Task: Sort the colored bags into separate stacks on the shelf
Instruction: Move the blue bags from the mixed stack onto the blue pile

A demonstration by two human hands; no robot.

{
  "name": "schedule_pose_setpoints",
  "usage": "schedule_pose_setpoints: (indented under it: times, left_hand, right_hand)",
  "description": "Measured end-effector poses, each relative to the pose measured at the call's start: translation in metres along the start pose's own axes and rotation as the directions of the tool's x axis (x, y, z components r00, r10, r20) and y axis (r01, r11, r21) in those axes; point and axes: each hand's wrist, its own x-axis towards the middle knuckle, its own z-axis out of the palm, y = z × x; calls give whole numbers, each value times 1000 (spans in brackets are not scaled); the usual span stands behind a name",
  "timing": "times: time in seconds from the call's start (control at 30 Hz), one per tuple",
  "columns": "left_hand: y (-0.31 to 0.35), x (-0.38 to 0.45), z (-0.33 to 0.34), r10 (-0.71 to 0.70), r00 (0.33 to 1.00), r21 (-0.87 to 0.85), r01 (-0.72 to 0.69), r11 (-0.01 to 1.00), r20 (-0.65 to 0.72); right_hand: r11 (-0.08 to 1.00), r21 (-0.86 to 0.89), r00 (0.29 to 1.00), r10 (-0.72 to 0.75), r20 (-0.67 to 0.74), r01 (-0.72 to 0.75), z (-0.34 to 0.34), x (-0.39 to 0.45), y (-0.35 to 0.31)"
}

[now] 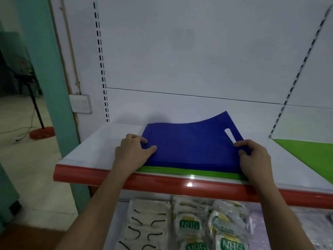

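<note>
A stack of blue bags (191,147) lies flat on the white shelf (93,148), its far right corner curling up against the back panel. A cut-out handle slot shows near the right side. Green bags (189,171) lie under the blue ones, only their front edge showing. My left hand (133,152) pinches the left edge of the blue stack, thumb on top. My right hand (254,157) grips the right edge near the slot, with thumb and fingers curled over it. Another green bag (310,156) lies flat at the far right of the shelf.
The shelf has a red front lip (162,183). Below it, a lower shelf holds packets of masks (189,226), some marked N95. A green pillar (59,105) stands to the left, with a fan stand (38,112) on the floor beyond it.
</note>
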Motion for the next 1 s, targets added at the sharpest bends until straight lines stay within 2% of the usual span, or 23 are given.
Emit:
schedule_pose_setpoints:
  times: [0.3,0.47,0.53,0.6,0.63,0.7,0.77,0.8,0.87,1.0]
  left_hand:
    - [0,0,-1,-32,999,-57,33,998,11]
    - [8,-5,-11,-29,999,-112,34,993,38]
    - [12,-11,-17,-45,999,-80,43,996,-27]
    - [17,-15,-23,-32,991,-138,15,990,-128]
    - [18,-16,-26,-18,989,-266,-22,964,-146]
    - [22,-18,-32,10,996,-608,-65,791,-94]
    - [25,-23,-36,60,998,-797,-34,604,2]
    - [26,-25,-35,97,995,-838,-33,545,24]
    - [32,-27,-32,174,984,-857,-56,513,40]
    - [62,-40,-28,223,973,-776,-92,624,63]
  right_hand:
    - [997,66,999,26,21,-27,0,0,1]
    - [992,121,999,-14,-43,19,-3,-3,-10]
    - [988,145,997,-36,-75,46,-6,-4,-17]
    - [981,182,993,-47,-105,66,-10,-8,-27]
    - [977,203,992,-45,-122,69,-14,-10,-33]
    - [957,285,989,-19,-147,61,-24,-16,-44]
    - [924,381,990,19,-140,36,-37,-24,-51]
    - [913,406,991,28,-129,27,-44,-27,-52]
    - [909,417,992,43,-118,10,-59,-34,-53]
    - [915,402,989,86,-121,-30,-95,-47,-43]
